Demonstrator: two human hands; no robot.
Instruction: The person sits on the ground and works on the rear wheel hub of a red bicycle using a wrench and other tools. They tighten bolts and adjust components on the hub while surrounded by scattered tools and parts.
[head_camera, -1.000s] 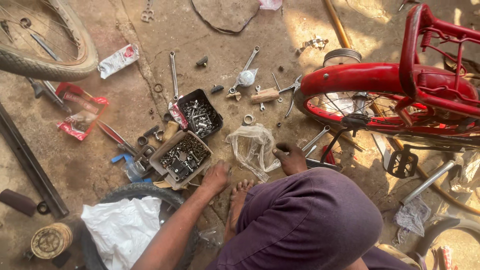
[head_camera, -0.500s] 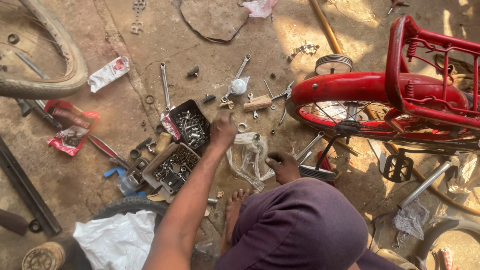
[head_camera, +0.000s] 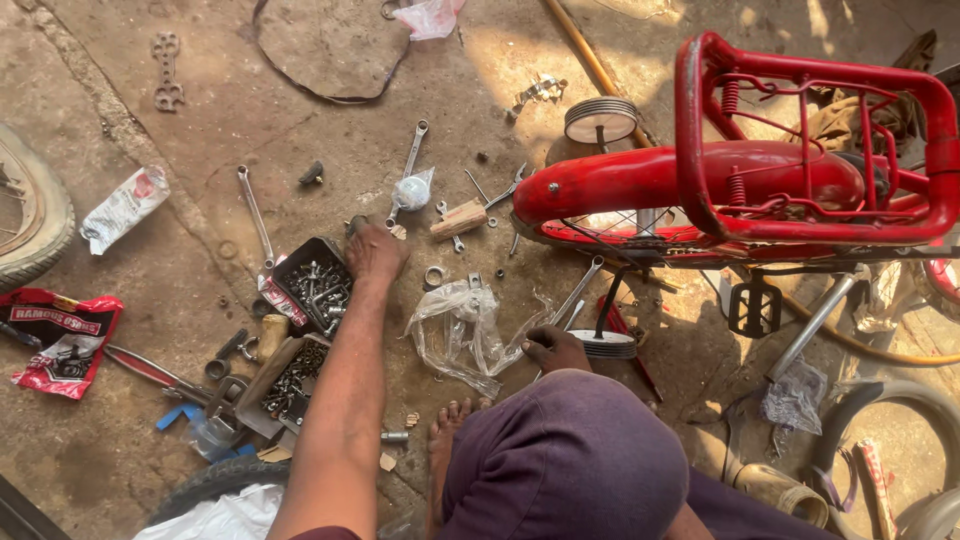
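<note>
While the left hand (head_camera: 375, 250) reaches flat over the ground, its fingers spread just beside a black box of bolts (head_camera: 312, 285) — the right hand (head_camera: 553, 348) grips a clear plastic bag (head_camera: 462, 325).

The person wears purple trousers (head_camera: 570, 460), with both arms bare of sleeves and a bare foot (head_camera: 442, 450).

Glossy red painted metal fender (head_camera: 640, 180), crinkled clear plastic bag (head_camera: 462, 330), rough dusty concrete floor (head_camera: 330, 110).
</note>
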